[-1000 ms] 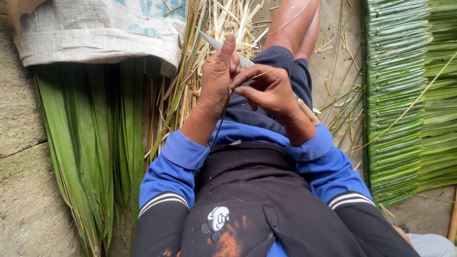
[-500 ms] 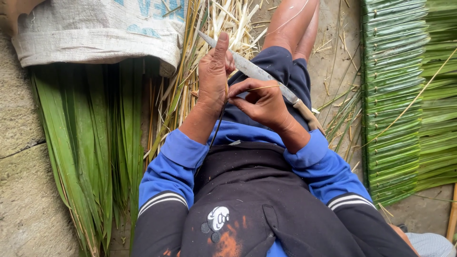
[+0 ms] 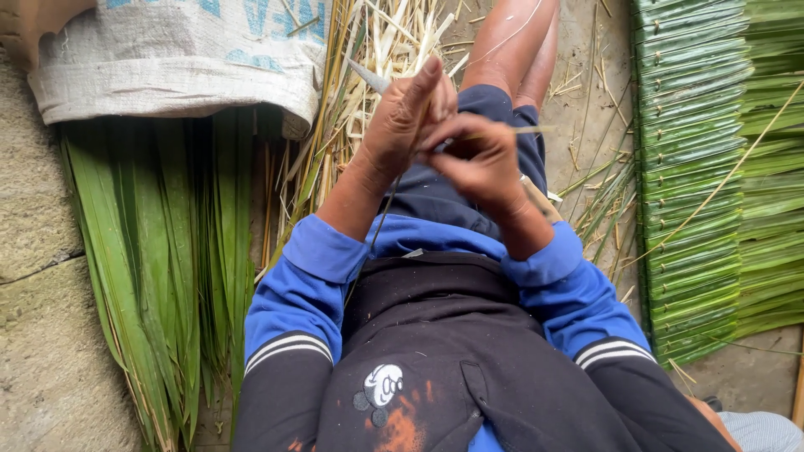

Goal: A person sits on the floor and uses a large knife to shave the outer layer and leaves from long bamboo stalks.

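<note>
At frame centre I am pinching a thin leaf rib (image 3: 523,130) in my right hand (image 3: 477,159) while my left hand (image 3: 400,125) is gripping a knife (image 3: 368,77), seemingly stripping it; steady pulling comes next.

both forearms raised over the lap, blue sleeves pushed up. left hand (image 3: 402,121) fisted, index finger pointing up. right hand (image 3: 479,159) touching it, fingers curled in a pinch, wrist bent.
</note>
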